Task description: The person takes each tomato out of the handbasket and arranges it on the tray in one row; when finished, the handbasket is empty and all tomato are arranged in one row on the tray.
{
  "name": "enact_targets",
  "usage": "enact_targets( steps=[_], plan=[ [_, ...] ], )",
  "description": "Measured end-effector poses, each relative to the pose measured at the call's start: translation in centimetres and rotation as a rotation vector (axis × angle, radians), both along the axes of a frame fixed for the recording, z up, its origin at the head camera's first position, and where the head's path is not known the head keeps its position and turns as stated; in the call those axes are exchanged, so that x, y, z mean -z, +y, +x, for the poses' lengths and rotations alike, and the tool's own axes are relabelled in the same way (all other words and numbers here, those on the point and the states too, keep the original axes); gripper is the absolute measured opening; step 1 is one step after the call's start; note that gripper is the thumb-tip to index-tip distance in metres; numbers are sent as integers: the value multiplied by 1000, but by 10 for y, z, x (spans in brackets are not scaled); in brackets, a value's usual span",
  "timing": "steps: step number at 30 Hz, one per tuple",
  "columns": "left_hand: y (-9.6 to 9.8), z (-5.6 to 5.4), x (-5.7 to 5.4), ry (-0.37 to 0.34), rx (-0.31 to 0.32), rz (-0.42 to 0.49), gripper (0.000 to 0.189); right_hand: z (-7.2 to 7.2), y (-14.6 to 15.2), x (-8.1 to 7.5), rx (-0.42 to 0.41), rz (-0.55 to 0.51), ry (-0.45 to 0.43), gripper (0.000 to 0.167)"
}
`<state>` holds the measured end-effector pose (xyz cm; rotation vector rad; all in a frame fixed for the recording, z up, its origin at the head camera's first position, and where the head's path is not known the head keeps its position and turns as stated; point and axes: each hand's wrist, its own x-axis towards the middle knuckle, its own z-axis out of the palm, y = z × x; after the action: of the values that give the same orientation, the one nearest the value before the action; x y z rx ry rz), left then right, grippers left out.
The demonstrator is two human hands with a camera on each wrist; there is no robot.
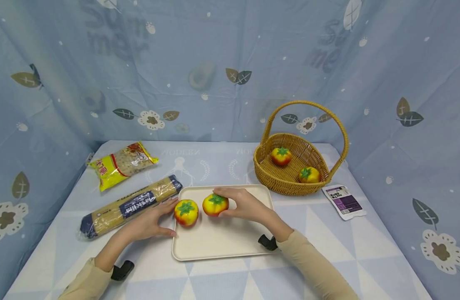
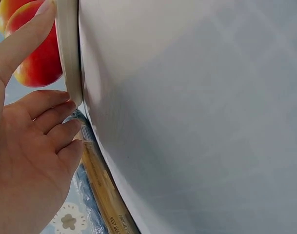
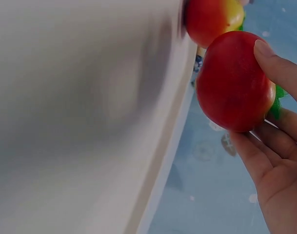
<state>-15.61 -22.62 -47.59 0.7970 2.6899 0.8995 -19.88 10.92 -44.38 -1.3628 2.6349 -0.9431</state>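
My right hand (image 1: 246,205) holds a red-and-yellow tomato (image 1: 215,205) with a green leafy top between thumb and fingers. The right wrist view shows this tomato (image 3: 234,83) held just off the cream tray (image 1: 222,243), its red underside visible. A second tomato (image 1: 186,213) sits at the tray's left side. By the tray's left edge is my left hand (image 1: 149,222), its thumb and loosely bent fingers spread at the rim. In the left wrist view, fingertips (image 2: 65,100) are against the tray's corner, and the pasta pack (image 2: 107,187) lies just beyond.
A wicker basket (image 1: 265,173) with a tall handle stands at back right, two tomatoes inside. Beside it lies a white-and-purple packet (image 1: 344,202). On the left are a long pasta pack (image 1: 130,206) and a yellow bag (image 1: 124,164). Patterned curtains surround the table.
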Motion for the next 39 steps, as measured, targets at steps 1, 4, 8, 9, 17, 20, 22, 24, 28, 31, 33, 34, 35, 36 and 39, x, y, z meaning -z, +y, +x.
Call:
enact_targets(
  steps=[1,4,8,9,17,20,22,24,28,31,33,34,35,36,39],
  plan=[
    [0,0,0,2,1,1,101,0,-1,1,-4,8,-4,64],
    [0,0,0,5,2,3,101,-1,-3,4,-9,34,-35,64],
    [0,0,0,5,2,5,101,-2,-5,5,-7,58,-66,65],
    [0,0,0,5,1,4,101,-2,-6,6,-8,62,-67,65],
    [0,0,0,5,-4,-10,101,-4,-12,12,-30,88,-56,64],
    [0,0,-1,5,-3,-13,100,-4,-13,13,-39,87,-66,64],
    [1,0,-1,8,-2,-11,100,-4,-14,14,-41,90,-69,64],
    [1,0,-2,11,0,-5,99,-4,-14,14,-39,94,-70,65],
    [1,1,-2,16,1,-2,99,-5,-15,15,-39,104,-67,66],
    [1,1,-2,18,3,-6,100,-5,-15,15,-43,104,-65,67],
    [0,1,-2,18,4,-4,100,-4,-15,15,-47,105,-65,68],
    [0,1,-2,19,5,-2,100,-4,-15,14,-49,106,-66,70],
    [0,1,-2,19,5,0,100,-4,-15,14,-50,107,-69,71],
    [0,1,-2,25,8,1,100,-4,-15,14,-52,108,-70,72],
    [0,1,-2,22,3,8,100,-4,-15,14,-52,112,-76,74]
  ],
)
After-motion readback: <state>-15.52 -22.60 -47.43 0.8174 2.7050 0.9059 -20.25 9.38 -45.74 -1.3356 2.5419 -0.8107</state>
